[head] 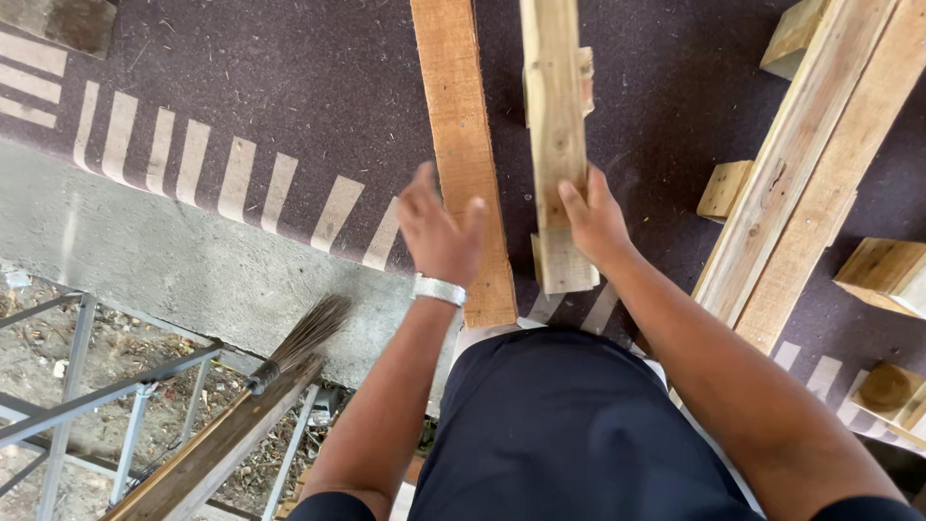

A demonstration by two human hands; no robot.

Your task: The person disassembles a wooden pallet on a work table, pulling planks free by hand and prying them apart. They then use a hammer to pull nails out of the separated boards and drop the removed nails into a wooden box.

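pale wood fills the view: the right hand (595,224) grips a long wooden slat (557,116) near its lower end, fingers (575,205) wrapped around its edge, holding it raised above the dark purple mat (289,87) so that it runs away from the person toward the top of the view. a small wooden block (585,79) is fixed to the slat's right side, and another block (562,265) sits at its near end just below the hand. the left hand (439,232) hovers just beside it, fingers spread and loose, gripping nothing, with a silver wristwatch (439,289) on the wrist; it is over a reddish-brown plank (461,125) that lies flat on the mat, and i cannot tell whether it touches that plank. to the right, two long pale boards (820,164) lie side by side at a slant, with square wooden blocks (887,275) near them on the mat. the mat carries a row of pale stripes (231,178) along its edge, next to a grey concrete ledge (174,280). lower left, a broom (299,342) with brown bristles rests by a metal frame (106,396), over ground littered with debris. the person's dark shorts (569,434) fill the bottom centre
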